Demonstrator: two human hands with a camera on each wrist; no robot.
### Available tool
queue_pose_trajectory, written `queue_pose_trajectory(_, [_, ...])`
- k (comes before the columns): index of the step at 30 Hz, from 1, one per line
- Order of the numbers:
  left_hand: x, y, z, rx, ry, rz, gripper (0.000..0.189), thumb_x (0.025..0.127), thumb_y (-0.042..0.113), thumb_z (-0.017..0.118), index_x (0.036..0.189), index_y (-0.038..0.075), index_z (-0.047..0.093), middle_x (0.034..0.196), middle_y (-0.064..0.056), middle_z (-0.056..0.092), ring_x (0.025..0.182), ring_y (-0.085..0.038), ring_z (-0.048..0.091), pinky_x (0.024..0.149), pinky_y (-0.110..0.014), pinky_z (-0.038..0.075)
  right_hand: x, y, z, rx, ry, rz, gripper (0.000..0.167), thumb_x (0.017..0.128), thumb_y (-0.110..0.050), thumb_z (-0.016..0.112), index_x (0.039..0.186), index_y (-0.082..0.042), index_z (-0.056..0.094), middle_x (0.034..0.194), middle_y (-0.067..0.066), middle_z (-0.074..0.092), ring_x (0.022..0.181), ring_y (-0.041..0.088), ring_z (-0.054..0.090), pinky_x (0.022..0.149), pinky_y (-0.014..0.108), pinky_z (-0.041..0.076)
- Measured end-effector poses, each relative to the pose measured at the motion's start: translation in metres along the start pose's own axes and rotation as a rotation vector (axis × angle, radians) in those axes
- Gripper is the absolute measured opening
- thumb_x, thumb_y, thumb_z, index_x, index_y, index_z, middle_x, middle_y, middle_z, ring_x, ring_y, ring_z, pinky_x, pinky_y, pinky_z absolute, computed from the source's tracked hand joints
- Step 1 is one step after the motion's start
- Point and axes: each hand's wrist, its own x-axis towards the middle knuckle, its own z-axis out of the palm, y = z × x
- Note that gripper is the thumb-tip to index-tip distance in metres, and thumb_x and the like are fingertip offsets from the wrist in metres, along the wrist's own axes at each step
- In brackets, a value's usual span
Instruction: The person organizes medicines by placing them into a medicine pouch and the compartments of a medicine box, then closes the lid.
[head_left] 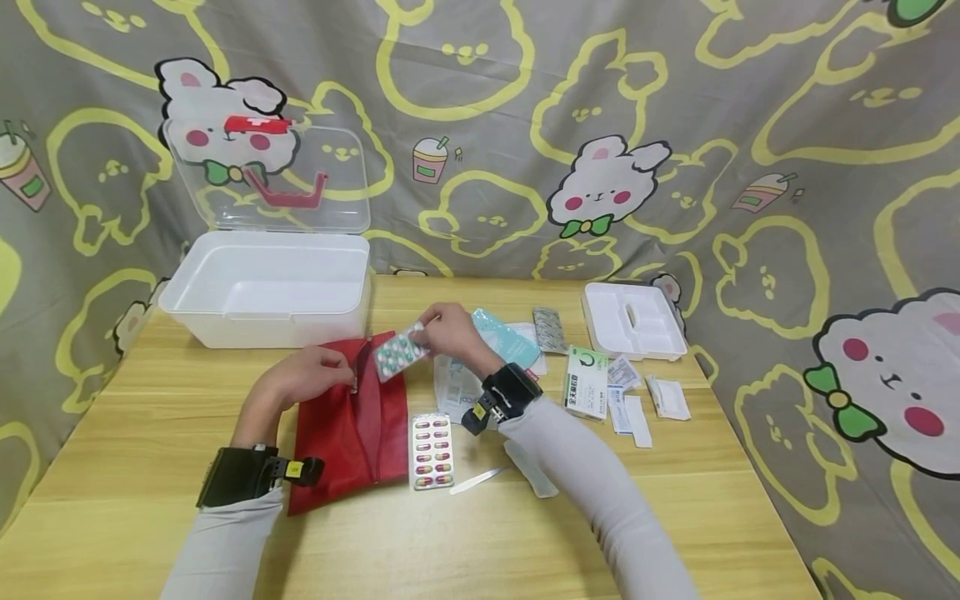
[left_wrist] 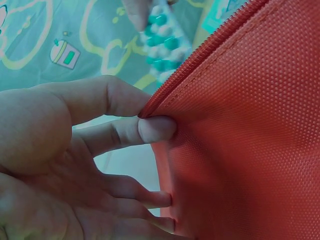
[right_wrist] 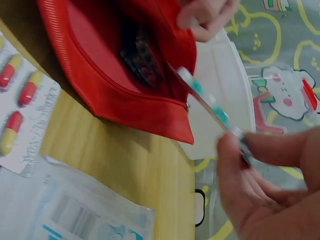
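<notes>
My left hand [head_left: 311,372] pinches the zippered edge of a red pouch [left_wrist: 250,115] between thumb and finger, and the pouch's mouth gapes. My right hand [head_left: 452,333] pinches one end of a blister pack of green and white capsules [head_left: 400,354]. In the right wrist view the far end of that pack overlaps the pouch opening. A dark blister pack [right_wrist: 141,57] shows inside the red pouch. Just right of the pouch, a blister pack of red and yellow capsules [head_left: 432,452] lies flat on the table.
A white box [head_left: 262,325] with its clear lid raised stands behind the pouch. To the right lie a green and white medicine box [head_left: 587,383], a teal packet [head_left: 506,335], a silver blister pack [head_left: 550,330], several small packets and white tweezers [head_left: 478,481]. A white divided tray [head_left: 637,321] sits back right.
</notes>
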Motion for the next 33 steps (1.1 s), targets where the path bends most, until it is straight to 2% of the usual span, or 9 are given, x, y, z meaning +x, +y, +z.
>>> queue_pose_trajectory(3, [0.000,0.000,0.000,-0.004,0.003,0.005,0.018,0.093,0.023,0.063,0.087,0.007,0.070,0.083,-0.009,0.060,0.090,-0.026,0.056,0.068,-0.032,0.046,-0.005,0.005,0.007,-0.021,-0.114,0.015,0.020,0.087,-0.006,0.075,0.104,0.002,0.067,0.093,0.014,0.065,0.070,0.020,0.066,0.081,0.050,0.060])
queue_pose_trajectory(7, [-0.002,0.000,0.000,-0.010,0.007,0.007,0.019,0.093,0.023,0.063,0.087,0.007,0.069,0.081,-0.010,0.058,0.088,-0.025,0.055,0.067,-0.032,0.045,-0.009,0.011,0.019,-0.009,-0.180,0.033,0.018,0.088,-0.005,0.075,0.100,0.002,0.065,0.090,0.013,0.066,0.068,0.020,0.068,0.078,0.047,0.061])
queue_pose_trajectory(18, [-0.002,0.000,0.000,-0.011,0.019,0.005,0.018,0.094,0.023,0.061,0.086,0.008,0.067,0.080,-0.010,0.057,0.086,-0.025,0.055,0.066,-0.032,0.045,-0.015,0.025,0.056,-0.083,-0.145,0.047,0.018,0.087,-0.004,0.077,0.090,0.000,0.060,0.080,0.009,0.065,0.056,0.019,0.066,0.057,0.033,0.060])
queue_pose_trajectory(27, [-0.003,0.000,-0.001,-0.012,0.021,0.001,0.019,0.096,0.023,0.059,0.087,0.007,0.065,0.080,-0.011,0.056,0.086,-0.025,0.056,0.067,-0.032,0.045,-0.017,0.025,0.074,-0.261,-0.159,0.008,0.023,0.089,-0.013,0.077,0.077,-0.006,0.059,0.068,0.003,0.062,0.048,0.014,0.060,0.048,0.025,0.053])
queue_pose_trajectory(33, [-0.002,0.000,-0.002,-0.019,0.019,0.002,0.018,0.097,0.022,0.058,0.086,0.008,0.063,0.079,-0.012,0.056,0.083,-0.025,0.055,0.067,-0.032,0.044,-0.015,0.028,0.086,-0.379,-0.151,-0.043,0.034,0.089,-0.024,0.078,0.067,-0.011,0.055,0.057,-0.002,0.057,0.050,0.010,0.056,0.047,0.021,0.043])
